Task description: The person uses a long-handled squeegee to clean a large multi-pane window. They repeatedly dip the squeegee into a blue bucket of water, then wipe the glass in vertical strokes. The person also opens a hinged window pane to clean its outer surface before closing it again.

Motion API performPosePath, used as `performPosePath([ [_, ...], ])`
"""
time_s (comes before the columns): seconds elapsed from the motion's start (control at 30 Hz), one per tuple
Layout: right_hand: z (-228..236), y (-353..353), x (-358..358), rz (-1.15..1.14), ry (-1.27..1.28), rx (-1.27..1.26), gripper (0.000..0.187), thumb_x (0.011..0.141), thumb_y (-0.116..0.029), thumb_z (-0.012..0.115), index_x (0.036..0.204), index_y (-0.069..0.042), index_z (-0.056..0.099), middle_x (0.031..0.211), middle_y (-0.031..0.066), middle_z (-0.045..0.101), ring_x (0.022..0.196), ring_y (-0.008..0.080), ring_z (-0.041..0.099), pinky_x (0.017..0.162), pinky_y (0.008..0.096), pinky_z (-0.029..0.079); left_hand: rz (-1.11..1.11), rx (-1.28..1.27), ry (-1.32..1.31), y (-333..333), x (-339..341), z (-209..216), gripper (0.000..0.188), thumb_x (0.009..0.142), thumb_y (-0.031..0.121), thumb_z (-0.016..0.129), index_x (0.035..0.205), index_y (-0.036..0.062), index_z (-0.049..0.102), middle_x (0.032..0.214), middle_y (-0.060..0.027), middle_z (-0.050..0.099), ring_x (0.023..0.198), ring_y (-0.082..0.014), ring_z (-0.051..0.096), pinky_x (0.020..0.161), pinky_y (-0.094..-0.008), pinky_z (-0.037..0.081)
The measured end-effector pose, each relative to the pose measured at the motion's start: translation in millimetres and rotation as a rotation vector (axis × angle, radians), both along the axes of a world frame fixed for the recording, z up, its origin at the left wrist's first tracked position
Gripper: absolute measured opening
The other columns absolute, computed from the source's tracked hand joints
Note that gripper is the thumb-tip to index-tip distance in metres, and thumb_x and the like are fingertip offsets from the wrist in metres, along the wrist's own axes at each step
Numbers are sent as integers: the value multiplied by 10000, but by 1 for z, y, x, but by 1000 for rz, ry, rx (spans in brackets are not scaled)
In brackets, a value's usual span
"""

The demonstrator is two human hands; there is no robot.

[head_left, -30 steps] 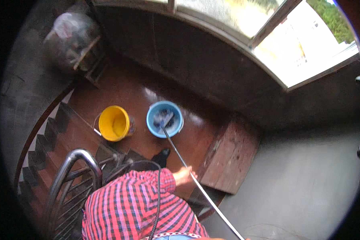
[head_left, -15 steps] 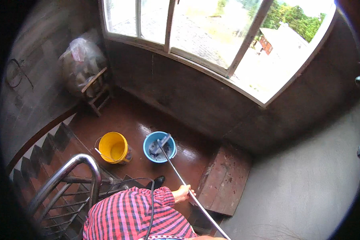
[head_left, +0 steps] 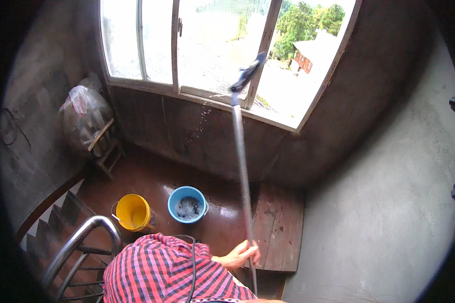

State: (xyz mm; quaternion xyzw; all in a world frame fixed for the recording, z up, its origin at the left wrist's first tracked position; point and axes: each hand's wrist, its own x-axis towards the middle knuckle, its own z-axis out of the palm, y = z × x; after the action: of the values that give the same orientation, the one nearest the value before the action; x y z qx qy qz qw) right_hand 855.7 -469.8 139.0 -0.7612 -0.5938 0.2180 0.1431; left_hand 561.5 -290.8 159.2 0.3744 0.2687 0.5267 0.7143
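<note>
"What are you holding?"

"A long metal pole (head_left: pixel 241 151). My left hand (head_left: pixel 241 254) has its fingers closed around it, low on the shaft, just past the cuff of my red plaid sleeve (head_left: pixel 156 267)."

"And your right hand?"

"I can't tell how its fingers are. Only a sliver of bare skin (head_left: pixel 263 301) shows at the bottom edge, near the pole's lower end, and it could be hand or forearm."

"Where's the other end of the pole?"

"Up in front of the window (head_left: pixel 217 35). Its dark blue head (head_left: pixel 247 73) is tilted and overlaps the upright between two panes. Whether it touches, I can't say. Some drops (head_left: pixel 203 118) show to its left, against the dark wall (head_left: pixel 151 108) below the sill."

"What's on the floor (head_left: pixel 154 169)?"

"Two buckets, side by side and a little apart. The yellow bucket (head_left: pixel 132 212) is on the left, and the blue bucket (head_left: pixel 187 192), to its right, holds dark, sudsy water (head_left: pixel 189 208). A wooden box (head_left: pixel 280 230) stands right of the pole, and the metal railing (head_left: pixel 78 237) curves up at my left."
</note>
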Motion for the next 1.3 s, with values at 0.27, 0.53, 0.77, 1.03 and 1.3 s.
performPosePath([
  [0.27, -108, 156, -61, 150, 497, 461, 267, 996, -311, 659, 971, -50, 708, 794, 106, 670, 692, 203, 587, 635, 394, 469, 27, 130, -111, 253, 23, 107, 264, 1075, 386, 492, 1021, 128, 487, 700, -10, 516, 632, -122, 502, 588, -279, 424],
  [0.53, 17, 514, -172, 205, 825, 468, 396, 1021, -229, 614, 698, -5, 571, 540, 129, 463, 473, 225, 426, 474, 406, 366, 279, 793, 743, 325, -153, 180, 541, 900, 104, 752, 1379, 40, 509, 1208, -119, 625, 1105, -197, 616, 977, -349, 494],
  [0.77, 156, 780, -232, 396, 931, 379, 372, 1000, -381, 653, 934, -16, 670, 567, -2, 558, 418, 118, 511, 392, 248, 382, -528, 1478, 1051, 178, -329, 335, 112, 939, 227, 685, 971, 121, 701, 876, -74, 662, 795, -231, 655, 702, -342, 532],
  [1.03, 313, 999, -275, 583, 978, 555, 312, 974, -340, 694, 925, -33, 666, 594, -13, 531, 445, 107, 482, 410, 271, 355, 785, 1819, 1510, 176, -274, 391, 120, 937, 221, 684, 998, 118, 695, 902, -78, 664, 813, -234, 656, 722, -345, 530],
  [1.3, 325, 1092, -326, 494, 1129, 593, 260, 948, -298, 736, 916, -51, 662, 620, -25, 505, 473, 96, 452, 427, 293, 329, 1312, 1625, 1793, 308, -303, 449, 135, 936, 216, 684, 1025, 115, 689, 928, -81, 667, 832, -236, 658, 741, -348, 528],
])
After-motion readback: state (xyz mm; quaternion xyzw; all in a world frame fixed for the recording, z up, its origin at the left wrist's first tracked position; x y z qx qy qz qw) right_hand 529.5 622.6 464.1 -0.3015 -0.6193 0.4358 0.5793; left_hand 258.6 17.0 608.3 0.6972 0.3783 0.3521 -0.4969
